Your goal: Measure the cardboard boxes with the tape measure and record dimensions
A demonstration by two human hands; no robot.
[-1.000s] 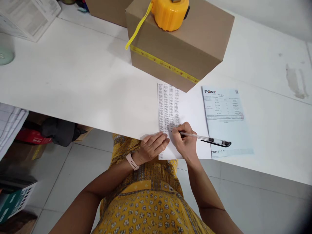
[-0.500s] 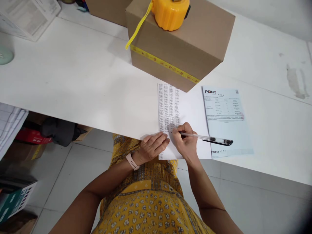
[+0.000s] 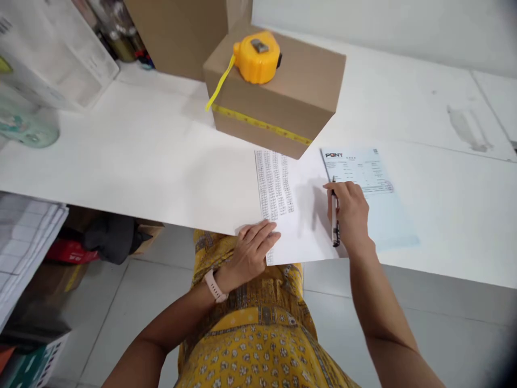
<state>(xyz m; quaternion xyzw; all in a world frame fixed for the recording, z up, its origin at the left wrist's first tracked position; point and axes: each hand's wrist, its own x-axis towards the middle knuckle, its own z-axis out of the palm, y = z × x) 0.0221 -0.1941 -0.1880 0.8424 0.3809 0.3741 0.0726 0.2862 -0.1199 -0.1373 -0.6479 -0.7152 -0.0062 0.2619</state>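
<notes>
A pen (image 3: 335,221) is gripped in my right hand (image 3: 350,215), its tip pointing away from me. That hand is over the left side of a light-blue printed sheet headed PONY (image 3: 388,215). Beside it lies a white paper (image 3: 302,231) with columns of small handwritten lines on its left part. My left hand (image 3: 256,245) rests flat on the paper's lower left, fingers stretched out. Just behind the papers stands a cardboard box (image 3: 307,81) with yellow printed tape, and on top of it sits an orange tape measure (image 3: 258,59) with a yellow strap.
A green bottle (image 3: 36,126) and a white box (image 3: 60,54) are at the left of the white table (image 3: 141,151). Another cardboard box (image 3: 181,32) stands at the back. Below the table's left edge are a checked cloth (image 3: 24,226) and a dark cap-like item (image 3: 113,237).
My right hand has lifted from the writing on the white paper and moved right with the pen, now turned upright in view. My left hand stays in place. The view has shifted upward.
</notes>
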